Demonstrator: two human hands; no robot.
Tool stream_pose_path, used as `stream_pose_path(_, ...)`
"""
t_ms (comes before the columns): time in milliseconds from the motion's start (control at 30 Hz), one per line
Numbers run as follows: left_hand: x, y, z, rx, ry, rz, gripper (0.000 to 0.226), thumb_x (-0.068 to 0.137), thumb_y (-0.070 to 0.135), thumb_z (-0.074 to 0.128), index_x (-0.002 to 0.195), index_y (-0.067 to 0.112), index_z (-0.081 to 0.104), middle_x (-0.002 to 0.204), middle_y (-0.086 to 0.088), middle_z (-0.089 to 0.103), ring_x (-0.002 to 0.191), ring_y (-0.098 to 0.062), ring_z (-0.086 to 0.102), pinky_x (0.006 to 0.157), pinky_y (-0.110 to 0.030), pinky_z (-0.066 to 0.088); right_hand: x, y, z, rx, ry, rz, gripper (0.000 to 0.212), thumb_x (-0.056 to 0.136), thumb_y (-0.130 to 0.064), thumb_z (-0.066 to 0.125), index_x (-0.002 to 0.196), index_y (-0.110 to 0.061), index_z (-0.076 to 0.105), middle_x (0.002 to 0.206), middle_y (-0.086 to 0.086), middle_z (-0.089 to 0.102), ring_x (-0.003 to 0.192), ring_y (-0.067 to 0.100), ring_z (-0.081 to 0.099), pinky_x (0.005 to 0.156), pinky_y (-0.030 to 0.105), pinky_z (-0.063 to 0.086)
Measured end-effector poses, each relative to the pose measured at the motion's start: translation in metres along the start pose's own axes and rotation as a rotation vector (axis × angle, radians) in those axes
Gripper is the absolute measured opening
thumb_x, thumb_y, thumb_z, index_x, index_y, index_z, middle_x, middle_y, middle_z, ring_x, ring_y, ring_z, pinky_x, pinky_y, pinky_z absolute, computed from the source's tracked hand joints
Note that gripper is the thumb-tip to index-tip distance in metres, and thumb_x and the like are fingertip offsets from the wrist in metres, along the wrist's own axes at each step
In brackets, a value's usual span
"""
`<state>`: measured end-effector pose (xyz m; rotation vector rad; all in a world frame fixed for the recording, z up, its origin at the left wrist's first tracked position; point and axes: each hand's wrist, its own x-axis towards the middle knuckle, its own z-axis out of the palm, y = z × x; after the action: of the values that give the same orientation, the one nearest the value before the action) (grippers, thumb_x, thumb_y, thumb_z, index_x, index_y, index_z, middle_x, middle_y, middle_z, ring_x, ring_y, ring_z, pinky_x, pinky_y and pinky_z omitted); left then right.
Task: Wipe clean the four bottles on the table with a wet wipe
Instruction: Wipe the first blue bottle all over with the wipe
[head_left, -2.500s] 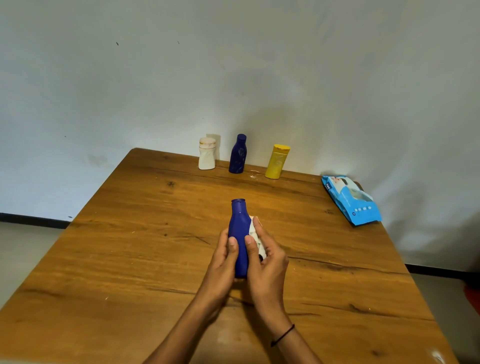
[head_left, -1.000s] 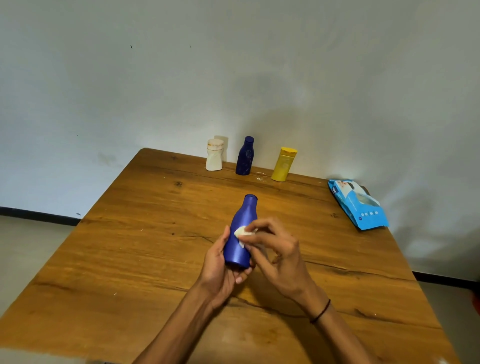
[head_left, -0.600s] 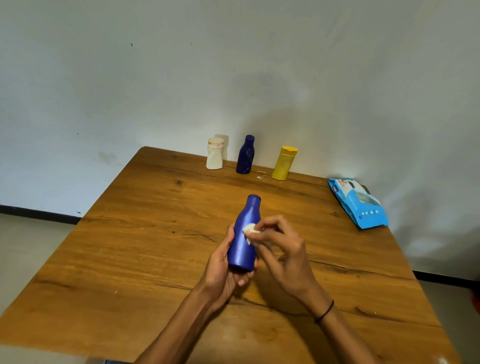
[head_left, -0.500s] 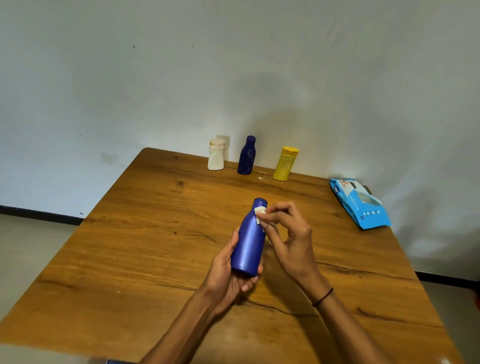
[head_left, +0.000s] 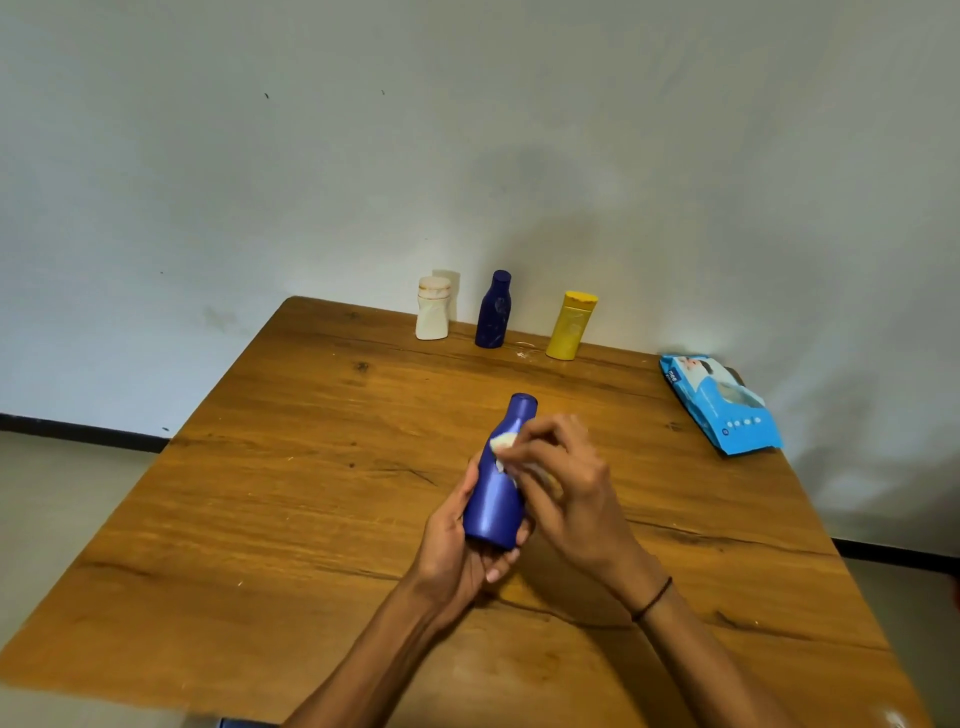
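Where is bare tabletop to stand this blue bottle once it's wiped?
Bare wood lies left of the left hand, and between the blue bottle and the back row. Crowded: the back edge, with white bottle, dark blue bottle, yellow bottle, wipes pack.

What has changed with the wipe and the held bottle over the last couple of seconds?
The left hand now grips the blue bottle alone, tilted instead of upright. The right hand pinches the wet wipe, which rose to the cap and came back to the shoulder. The three far bottles and wipes pack stayed put.
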<state>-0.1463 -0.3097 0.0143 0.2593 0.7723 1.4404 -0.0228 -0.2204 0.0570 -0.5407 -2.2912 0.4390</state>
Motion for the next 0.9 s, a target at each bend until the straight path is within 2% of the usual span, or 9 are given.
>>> stream_pose_path(133,-0.003,-0.002,-0.002,0.021,-0.033,-0.016,0.065,0.102,0.059,0.041,0.128,0.002,0.056,0.075,-0.019,0.054,0.047,-0.021,0.049,0.033,-0.023,0.037,0.030,0.009,-0.003,-0.036,0.102,0.091,0.019,0.094,-0.001,0.070,0.111,-0.008,0.074,0.113,0.003,0.058,0.109,0.017,0.056,0.090,0.037,0.051)
stream_pose_path(233,-0.002,0.001,-0.002,-0.049,0.010,0.023,0.063,0.102,0.056,0.041,0.124,0.001,0.062,0.075,-0.018,0.058,0.047,-0.020,0.053,0.033,-0.024,0.039,0.015,-0.012,0.002,0.011,0.002,-0.005,0.021,0.093,0.004,0.069,0.112,-0.006,0.073,0.114,0.006,0.058,0.110,0.022,0.059,0.093,0.038,0.051)
stream_pose_path(300,-0.003,0.004,-0.002,-0.137,-0.021,0.034,0.063,0.099,0.053,0.048,0.122,-0.001,0.069,0.085,-0.018,0.066,0.058,-0.022,0.066,0.044,-0.028,0.051,-0.012,-0.030,0.008,0.053,-0.100,-0.105,0.019,0.094,0.002,0.068,0.111,-0.006,0.073,0.113,0.008,0.058,0.105,0.024,0.057,0.090,0.035,0.048)
stream_pose_path(367,-0.005,0.005,-0.005,-0.200,-0.047,-0.004,0.064,0.102,0.052,0.048,0.111,-0.005,0.076,0.093,-0.020,0.070,0.076,-0.025,0.074,0.066,-0.032,0.062,-0.032,-0.040,0.012,0.054,-0.185,-0.172,0.017,0.096,-0.001,0.067,0.111,-0.008,0.073,0.114,0.009,0.058,0.099,0.023,0.054,0.089,0.034,0.042)
stream_pose_path(400,-0.005,0.003,-0.006,-0.218,-0.051,-0.023,0.064,0.103,0.050,0.048,0.107,-0.006,0.077,0.091,-0.020,0.070,0.076,-0.025,0.074,0.066,-0.032,0.063,-0.037,-0.039,0.013,0.042,-0.198,-0.183,0.018,0.096,-0.002,0.067,0.112,-0.009,0.073,0.114,0.008,0.058,0.099,0.022,0.054,0.089,0.035,0.041)
stream_pose_path(500,-0.004,-0.002,-0.005,-0.178,-0.068,-0.048,0.062,0.101,0.050,0.050,0.126,-0.003,0.068,0.093,-0.018,0.066,0.060,-0.021,0.069,0.041,-0.028,0.053,-0.028,-0.027,0.006,0.019,-0.138,-0.136,0.022,0.095,-0.004,0.069,0.116,-0.010,0.074,0.114,0.008,0.059,0.103,0.021,0.056,0.088,0.039,0.045)
stream_pose_path(567,-0.004,-0.006,-0.005,-0.137,-0.045,-0.047,0.057,0.096,0.050,0.052,0.125,0.003,0.068,0.087,-0.019,0.063,0.054,-0.021,0.064,0.033,-0.025,0.045,-0.014,-0.019,-0.002,-0.021,-0.082,-0.096,0.022,0.096,-0.004,0.068,0.117,-0.008,0.075,0.115,0.008,0.059,0.106,0.021,0.055,0.088,0.043,0.047)
stream_pose_path(767,-0.009,-0.006,-0.002,-0.113,-0.087,-0.066,0.055,0.101,0.051,0.045,0.127,0.006,0.061,0.075,-0.017,0.051,0.052,-0.020,0.052,0.035,-0.022,0.036,0.018,-0.006,-0.003,-0.088,0.075,0.044,0.021,0.094,-0.004,0.071,0.115,-0.004,0.073,0.116,0.008,0.059,0.109,0.020,0.057,0.091,0.041,0.053)
stream_pose_path(900,-0.005,0.001,-0.002,-0.325,-0.027,-0.042,0.047,0.104,0.041,0.044,0.120,0.005,0.069,0.079,-0.013,0.067,0.053,-0.019,0.066,0.035,-0.024,0.047,-0.011,-0.026,0.013,-0.004,-0.078,-0.111,0.019,0.097,-0.004,0.068,0.115,-0.006,0.073,0.117,0.008,0.060,0.105,0.024,0.058,0.089,0.039,0.050)
